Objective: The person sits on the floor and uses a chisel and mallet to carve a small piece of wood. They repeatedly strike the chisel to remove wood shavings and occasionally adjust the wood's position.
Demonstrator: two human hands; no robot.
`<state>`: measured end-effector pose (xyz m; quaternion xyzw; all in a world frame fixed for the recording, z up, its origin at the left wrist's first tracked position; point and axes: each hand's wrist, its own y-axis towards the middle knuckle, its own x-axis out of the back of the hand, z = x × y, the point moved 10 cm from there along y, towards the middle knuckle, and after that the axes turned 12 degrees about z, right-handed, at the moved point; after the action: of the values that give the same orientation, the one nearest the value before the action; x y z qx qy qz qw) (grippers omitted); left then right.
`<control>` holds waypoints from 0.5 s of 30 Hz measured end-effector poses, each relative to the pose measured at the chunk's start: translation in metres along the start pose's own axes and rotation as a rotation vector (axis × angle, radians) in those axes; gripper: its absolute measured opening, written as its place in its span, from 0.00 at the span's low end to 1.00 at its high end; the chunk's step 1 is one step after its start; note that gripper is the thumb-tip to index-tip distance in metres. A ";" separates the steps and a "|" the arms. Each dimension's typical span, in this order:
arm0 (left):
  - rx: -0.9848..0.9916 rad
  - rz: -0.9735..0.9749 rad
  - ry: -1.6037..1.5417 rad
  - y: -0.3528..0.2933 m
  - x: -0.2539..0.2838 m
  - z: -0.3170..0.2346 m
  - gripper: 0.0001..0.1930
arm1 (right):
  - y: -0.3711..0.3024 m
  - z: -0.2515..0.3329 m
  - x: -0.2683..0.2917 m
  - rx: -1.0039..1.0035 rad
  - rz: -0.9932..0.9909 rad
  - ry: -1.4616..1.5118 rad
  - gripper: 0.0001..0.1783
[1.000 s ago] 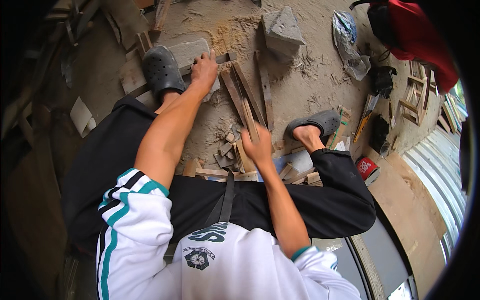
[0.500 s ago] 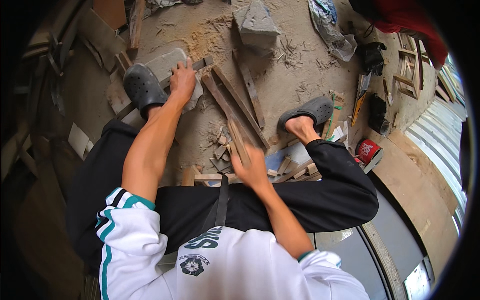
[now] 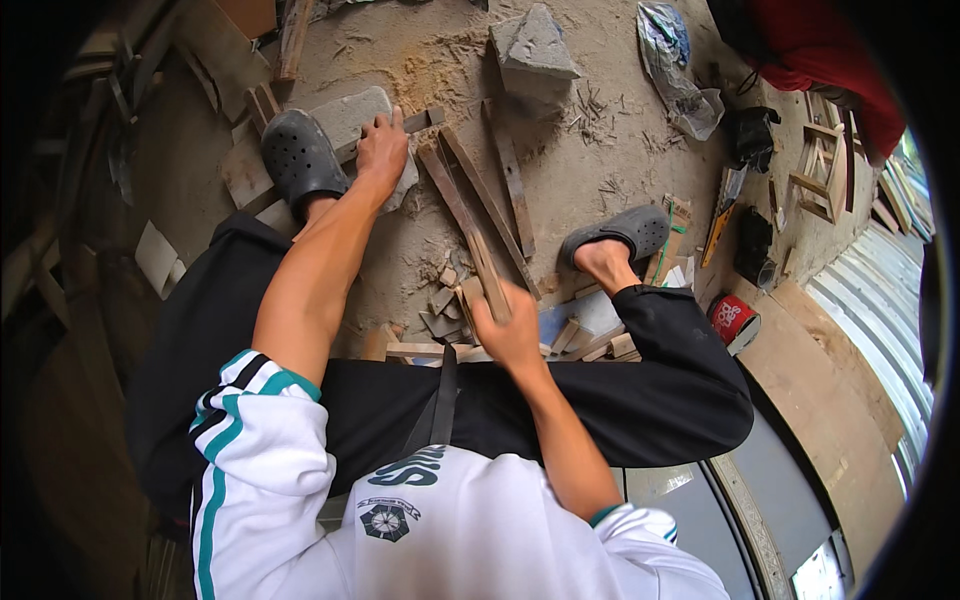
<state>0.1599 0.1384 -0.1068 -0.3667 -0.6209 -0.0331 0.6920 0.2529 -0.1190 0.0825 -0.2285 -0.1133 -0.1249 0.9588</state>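
**Head view: two hands on wood strips beside a grey stone block**

Head view looks down on a person seated low over a dusty, sawdust-strewn floor (image 3: pixel 600 150), knees spread, in black trousers and a white top with teal and black stripes.

The grey stone block (image 3: pixel 350 115) serves as the landmark. The left hand (image 3: pixel 382 150) rests on the block's right end, fingers spread and pressed flat over a thin wood strip (image 3: pixel 425 118) that lies across the block; the grip is a flat press, not a closed fist. A dark clog (image 3: pixel 300 160) on the left foot sits against the block's left side.

To the right of the block and nearer the person, the right hand (image 3: pixel 510 330) is closed around the near end of a long wood slat (image 3: pixel 465 215), which runs diagonally from the hand up toward the block's right end. More slats (image 3: pixel 510 185) lie just right of it, roughly parallel.

Small offcuts (image 3: pixel 440 295) are scattered just left of the right hand. Further right of the block, the other clog (image 3: pixel 625 232) rests on the floor, with a red tin (image 3: pixel 732 318) beyond it. A pointed stone chunk (image 3: pixel 535 50) sits up and to the right of the block, and a crumpled plastic bag (image 3: pixel 675 75) lies further right still.
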 end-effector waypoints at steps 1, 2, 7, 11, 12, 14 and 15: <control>-0.020 0.008 -0.018 0.004 0.000 -0.004 0.28 | 0.023 -0.007 -0.002 -0.034 0.005 -0.014 0.10; -0.031 0.018 -0.031 0.003 0.002 -0.007 0.28 | 0.054 -0.016 -0.007 -0.067 0.019 -0.022 0.09; -0.005 0.032 0.012 0.005 -0.008 0.001 0.29 | 0.033 0.009 -0.012 -0.069 0.065 -0.012 0.15; -0.010 0.010 -0.030 0.003 -0.007 -0.003 0.29 | -0.017 0.016 -0.013 -0.151 0.172 0.096 0.20; -0.006 0.004 -0.039 0.003 -0.006 -0.004 0.28 | -0.021 0.011 -0.015 -0.177 0.198 0.163 0.20; -0.003 0.010 -0.090 0.005 -0.004 -0.003 0.26 | -0.017 0.012 -0.015 -0.085 0.209 0.256 0.23; -0.001 0.013 -0.116 0.006 -0.004 -0.003 0.26 | -0.016 0.015 -0.014 -0.039 0.215 0.304 0.24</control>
<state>0.1642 0.1396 -0.1129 -0.3724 -0.6575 -0.0079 0.6550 0.2328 -0.1231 0.0978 -0.2366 0.0602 -0.0571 0.9681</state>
